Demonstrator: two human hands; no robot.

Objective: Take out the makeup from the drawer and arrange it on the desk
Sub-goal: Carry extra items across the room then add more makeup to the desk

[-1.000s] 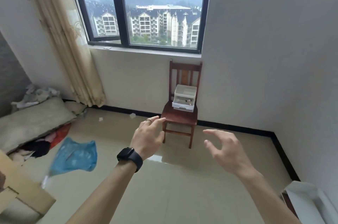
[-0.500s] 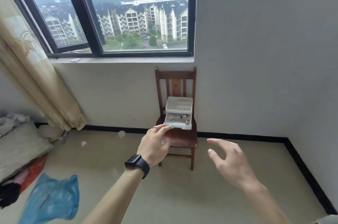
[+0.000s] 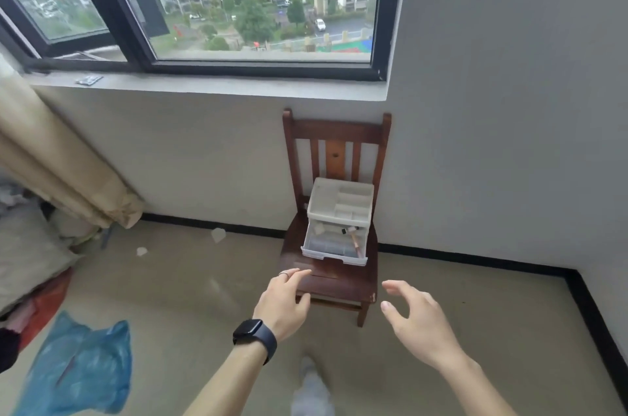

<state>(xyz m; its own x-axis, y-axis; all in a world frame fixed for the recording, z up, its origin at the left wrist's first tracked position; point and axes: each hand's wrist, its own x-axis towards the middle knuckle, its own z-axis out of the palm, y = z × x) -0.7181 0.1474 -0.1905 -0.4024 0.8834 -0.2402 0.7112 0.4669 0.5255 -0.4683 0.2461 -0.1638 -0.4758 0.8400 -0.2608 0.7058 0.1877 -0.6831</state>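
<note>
A small white plastic organizer with a divided top tray stands on a dark wooden chair against the wall under the window. Its clear drawer is pulled out toward me, and a few small makeup items lie inside. My left hand, with a ring and a black watch on the wrist, reaches forward with relaxed fingers over the chair's front left edge. My right hand is stretched out open to the right of the chair seat. Neither hand touches or holds anything.
A blue plastic bag lies on the tiled floor at lower left. Bedding and clothes pile up at the left by a beige curtain. Small paper scraps lie near the wall. My foot shows below.
The chair and organizer have come closer and larger in view as I walk toward them. Both hands stay outstretched and empty.
</note>
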